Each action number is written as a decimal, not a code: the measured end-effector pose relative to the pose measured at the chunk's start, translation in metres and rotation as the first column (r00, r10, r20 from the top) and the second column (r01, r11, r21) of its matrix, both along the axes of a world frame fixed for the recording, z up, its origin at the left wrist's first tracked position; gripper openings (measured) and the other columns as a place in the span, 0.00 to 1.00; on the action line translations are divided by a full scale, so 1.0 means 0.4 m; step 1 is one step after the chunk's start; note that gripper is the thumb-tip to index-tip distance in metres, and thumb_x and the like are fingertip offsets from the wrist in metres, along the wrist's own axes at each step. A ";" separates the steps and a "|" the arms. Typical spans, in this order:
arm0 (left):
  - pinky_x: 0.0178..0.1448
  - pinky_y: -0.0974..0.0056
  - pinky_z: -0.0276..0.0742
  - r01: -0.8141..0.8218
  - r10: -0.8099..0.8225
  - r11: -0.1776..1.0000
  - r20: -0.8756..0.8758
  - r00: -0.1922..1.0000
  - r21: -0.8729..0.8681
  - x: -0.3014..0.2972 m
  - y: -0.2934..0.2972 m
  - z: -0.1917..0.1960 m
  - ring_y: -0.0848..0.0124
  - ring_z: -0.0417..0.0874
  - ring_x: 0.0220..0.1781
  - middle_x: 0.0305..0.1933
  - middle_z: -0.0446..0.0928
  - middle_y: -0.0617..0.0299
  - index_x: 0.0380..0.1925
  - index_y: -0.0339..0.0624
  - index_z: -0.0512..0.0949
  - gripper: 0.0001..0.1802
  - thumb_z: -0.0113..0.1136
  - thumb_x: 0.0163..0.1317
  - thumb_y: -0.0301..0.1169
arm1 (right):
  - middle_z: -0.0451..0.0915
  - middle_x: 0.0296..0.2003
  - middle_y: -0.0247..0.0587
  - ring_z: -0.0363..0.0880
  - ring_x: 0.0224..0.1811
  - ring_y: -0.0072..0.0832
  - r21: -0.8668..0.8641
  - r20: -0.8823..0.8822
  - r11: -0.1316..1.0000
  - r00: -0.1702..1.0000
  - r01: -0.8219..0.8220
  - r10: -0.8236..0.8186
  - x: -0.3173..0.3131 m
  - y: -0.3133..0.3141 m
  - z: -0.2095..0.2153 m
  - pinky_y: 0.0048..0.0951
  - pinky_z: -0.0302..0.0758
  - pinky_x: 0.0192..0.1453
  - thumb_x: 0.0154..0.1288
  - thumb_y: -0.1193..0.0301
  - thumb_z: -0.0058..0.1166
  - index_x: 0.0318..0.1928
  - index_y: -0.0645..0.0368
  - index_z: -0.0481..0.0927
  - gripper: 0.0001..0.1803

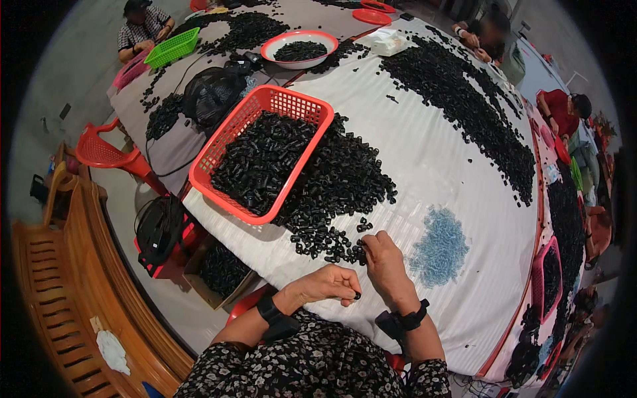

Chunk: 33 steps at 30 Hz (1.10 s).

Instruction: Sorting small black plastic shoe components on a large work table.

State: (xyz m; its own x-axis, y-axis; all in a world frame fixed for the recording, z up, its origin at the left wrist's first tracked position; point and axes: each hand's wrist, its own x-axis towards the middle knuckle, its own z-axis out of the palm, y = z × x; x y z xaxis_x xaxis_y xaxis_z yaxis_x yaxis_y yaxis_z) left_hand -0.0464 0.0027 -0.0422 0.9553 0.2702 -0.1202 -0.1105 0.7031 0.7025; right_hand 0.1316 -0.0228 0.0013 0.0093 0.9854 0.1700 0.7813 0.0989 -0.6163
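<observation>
My left hand (pixel 325 284) is closed in a pinch above the near side of the white-covered table. Between its fingertips is a small black plastic piece (pixel 357 296). My right hand (pixel 386 264) reaches to the near edge of a heap of small black plastic pieces (pixel 345 172). Its fingers are bent together there, and whatever is between them is hidden. A pile of small pale-blue clear pieces (pixel 440 247) lies just right of my right hand. Beyond my left hand, a red plastic basket (pixel 269 211) full of similar black pieces stands beside the heap.
A red-rimmed white basin (pixel 299 64) and a green basket (pixel 174 48) stand farther back. A long spread of black pieces (pixel 458 99) covers the far right. Other people sit around the table. A wooden bench (pixel 73 292) and a red chair (pixel 109 146) are at left.
</observation>
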 end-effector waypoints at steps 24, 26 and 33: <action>0.39 0.72 0.78 -0.422 0.437 0.898 -0.144 0.888 0.124 0.013 0.012 0.063 0.76 0.80 0.32 0.33 0.79 0.60 0.40 0.32 0.74 0.08 0.53 0.61 0.23 | 0.73 0.26 0.30 0.71 0.23 0.14 -0.304 -0.882 0.944 0.411 -0.126 -0.229 0.026 -0.082 0.041 0.16 0.70 0.27 0.62 0.78 0.48 0.40 0.64 0.74 0.06; 0.40 0.73 0.78 -0.406 0.437 0.896 -0.193 0.879 0.180 0.016 0.008 0.076 0.77 0.80 0.32 0.33 0.79 0.61 0.39 0.33 0.74 0.08 0.54 0.61 0.23 | 0.73 0.26 0.30 0.70 0.23 0.14 -0.304 -0.888 0.944 0.396 -0.126 -0.233 0.021 -0.082 0.049 0.15 0.69 0.26 0.62 0.79 0.48 0.40 0.64 0.74 0.06; 0.39 0.73 0.77 -0.388 0.421 0.902 -0.186 0.888 0.190 0.027 0.003 0.091 0.78 0.79 0.32 0.32 0.79 0.62 0.39 0.33 0.74 0.08 0.54 0.61 0.22 | 0.70 0.25 0.26 0.65 0.22 0.09 -0.323 -0.872 0.936 0.429 -0.142 -0.235 0.018 -0.089 0.039 0.13 0.62 0.23 0.59 0.81 0.51 0.36 0.62 0.72 0.05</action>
State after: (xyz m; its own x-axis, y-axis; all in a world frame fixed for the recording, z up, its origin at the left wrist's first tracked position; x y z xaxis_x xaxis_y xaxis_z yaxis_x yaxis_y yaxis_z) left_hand -0.0355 0.0040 -0.0057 0.7134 0.6577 -0.2419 -0.1974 0.5197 0.8312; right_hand 0.1389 -0.0584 0.0170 0.0155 0.9646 -0.2634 -0.2289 -0.2530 -0.9400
